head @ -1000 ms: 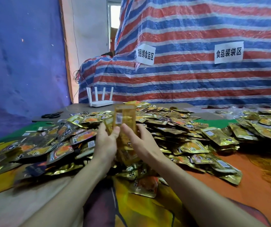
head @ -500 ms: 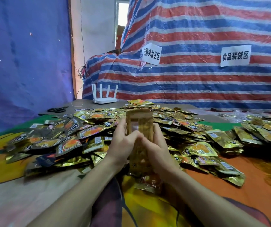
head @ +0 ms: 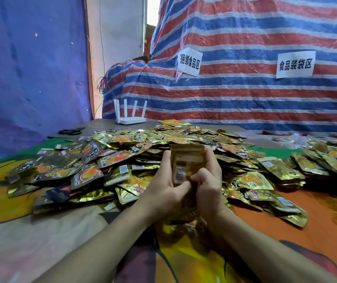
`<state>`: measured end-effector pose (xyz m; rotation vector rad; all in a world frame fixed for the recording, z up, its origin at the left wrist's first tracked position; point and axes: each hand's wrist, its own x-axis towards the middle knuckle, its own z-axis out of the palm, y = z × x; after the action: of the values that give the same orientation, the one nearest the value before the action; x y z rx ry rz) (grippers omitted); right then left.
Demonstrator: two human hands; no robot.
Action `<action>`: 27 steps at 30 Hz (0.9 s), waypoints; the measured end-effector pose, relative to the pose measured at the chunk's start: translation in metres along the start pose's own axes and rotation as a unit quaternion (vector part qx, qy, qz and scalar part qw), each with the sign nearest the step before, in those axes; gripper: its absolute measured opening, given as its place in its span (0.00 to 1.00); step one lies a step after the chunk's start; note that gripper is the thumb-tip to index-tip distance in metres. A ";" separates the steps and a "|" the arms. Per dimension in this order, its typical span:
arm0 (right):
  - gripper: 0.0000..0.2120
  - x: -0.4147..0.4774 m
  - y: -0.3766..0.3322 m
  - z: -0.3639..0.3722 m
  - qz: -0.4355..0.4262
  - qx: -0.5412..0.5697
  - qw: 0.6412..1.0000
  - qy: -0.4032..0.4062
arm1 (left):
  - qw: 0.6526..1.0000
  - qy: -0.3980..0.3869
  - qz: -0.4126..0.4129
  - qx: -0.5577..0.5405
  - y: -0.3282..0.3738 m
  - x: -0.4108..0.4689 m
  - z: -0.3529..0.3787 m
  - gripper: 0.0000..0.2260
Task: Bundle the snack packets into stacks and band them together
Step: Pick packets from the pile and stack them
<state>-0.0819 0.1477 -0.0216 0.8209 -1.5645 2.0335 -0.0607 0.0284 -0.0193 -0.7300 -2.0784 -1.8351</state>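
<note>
Blue tarpaulin (head: pixel 31 78) hangs at far left, matte, with pinholes of light. Below it, black-handled scissors (head: pixel 70 131) lie flat on a grey board, apart from the heap. Just right stands a white router (head: pixel 130 117) with four upright antennas; a thin cable runs up the pale wall behind it. The printed tablecloth (head: pixel 20 231) is smooth, beige and yellow near the left, orange to the right. A loose pile of snack packets (head: pixel 122 158) covers the middle: flat, crinkled gold-foil pouches with orange prints and white barcode labels, overlapping at all angles and crowding the hands on both sides. Left hand (head: pixel 163 194) curls round the left edge of the packet stack (head: pixel 187 164), thumb laid across its lower front. The stack is held upright between both hands, over the near edge of the pile, with the barcode side facing the camera and the top edges roughly even. Right hand (head: pixel 210 184) wraps the right edge, thumb bent onto the front face. Behind, a red, white and blue striped tarpaulin (head: pixel 245 103) carries two white paper signs (head: pixel 190 62). A second heap of packets (head: pixel 324 158) lies at far right, apart from the first.
</note>
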 end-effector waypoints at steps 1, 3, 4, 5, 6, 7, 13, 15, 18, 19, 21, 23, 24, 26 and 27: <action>0.17 0.001 0.000 -0.001 0.009 0.008 1.000 0.008 | 1.000 0.005 0.005 0.002 0.000 0.000 -0.001 0.22; 0.14 0.003 0.000 -0.001 0.032 0.016 0.999 0.020 | 1.000 0.014 0.006 0.008 -0.001 0.001 -0.005 0.21; 0.10 0.004 0.000 -0.002 0.040 0.015 0.999 0.021 | 1.000 0.010 0.003 0.014 0.000 0.002 -0.007 0.20; 0.07 0.004 0.000 -0.001 0.045 0.017 0.999 0.019 | 1.000 0.000 -0.002 0.019 -0.001 0.002 -0.009 0.18; 0.07 0.003 -0.001 0.000 0.048 0.021 0.998 0.017 | 1.000 -0.011 -0.009 0.015 -0.001 0.002 -0.010 0.17; 0.11 0.002 -0.002 0.003 0.047 0.016 0.999 0.022 | 1.000 -0.023 -0.021 0.004 -0.002 0.002 -0.012 0.16; 0.28 0.008 -0.018 0.008 0.024 -0.051 0.996 0.067 | 0.998 -0.014 -0.002 0.055 0.003 0.004 -0.008 0.18; 0.18 0.011 -0.021 0.008 0.021 -0.050 0.996 0.073 | 0.994 0.023 0.046 0.097 0.006 0.005 -0.002 0.23; 0.07 0.011 -0.021 0.011 0.021 -0.027 0.998 0.062 | 0.992 0.019 0.047 0.115 0.008 0.006 0.002 0.21; 0.05 0.011 -0.021 0.012 0.024 -0.015 0.998 0.055 | 0.995 -0.007 0.030 0.092 0.007 0.006 0.002 0.20; 0.07 0.011 -0.019 0.011 0.024 -0.003 0.999 0.039 | 0.997 -0.073 -0.005 0.027 0.003 0.005 0.000 0.17; 0.11 0.010 -0.018 0.011 0.020 -0.017 0.999 0.025 | 0.994 -0.107 -0.036 0.004 0.002 0.003 -0.001 0.18; 0.12 0.010 -0.017 0.010 0.022 -0.027 0.999 0.016 | 0.993 -0.107 -0.043 0.002 0.002 0.003 -0.001 0.20; 0.13 0.010 -0.018 0.010 0.030 -0.052 0.998 -0.002 | 0.996 -0.078 -0.041 0.005 0.003 0.004 0.001 0.24; 0.13 0.011 -0.019 0.009 0.032 -0.072 0.997 -0.009 | 0.997 -0.062 -0.039 0.010 0.004 0.004 0.003 0.25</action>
<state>-0.0750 0.1443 0.0009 0.7457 -1.7446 1.9342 -0.0617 0.0321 -0.0147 -0.7882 -2.2292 -1.8499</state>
